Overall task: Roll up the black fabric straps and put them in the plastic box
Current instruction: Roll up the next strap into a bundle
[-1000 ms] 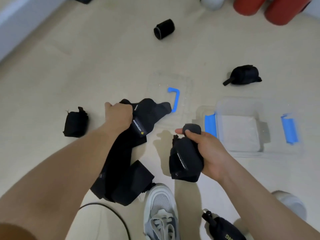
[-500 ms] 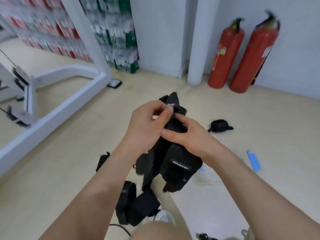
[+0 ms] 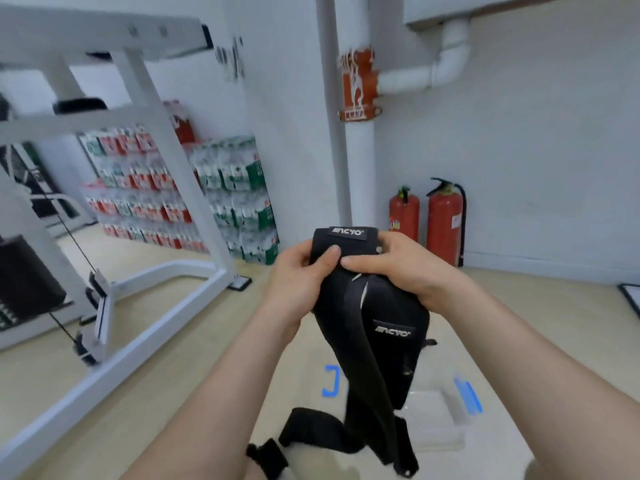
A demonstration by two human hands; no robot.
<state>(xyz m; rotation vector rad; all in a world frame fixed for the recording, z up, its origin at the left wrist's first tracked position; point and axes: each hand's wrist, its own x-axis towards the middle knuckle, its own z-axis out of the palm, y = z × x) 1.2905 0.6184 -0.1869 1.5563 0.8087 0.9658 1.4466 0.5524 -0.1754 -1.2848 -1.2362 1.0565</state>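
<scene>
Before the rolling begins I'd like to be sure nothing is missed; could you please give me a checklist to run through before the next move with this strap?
1. Grip of left hand on the black strap: ok.
2. Grip of right hand on it: ok.
3. Strap rolled up: not ok, its tail hangs loose.
4. The plastic box in view below: ok.
5. Box open: cannot tell, blurred.

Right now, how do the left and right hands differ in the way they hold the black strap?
The left hand holds the left edge of the black strap, its fingers hidden behind. The right hand holds the right edge, its fingers curled over the top corner. Both grip the folded upper end, thumbs nearly meeting on its front.
</scene>
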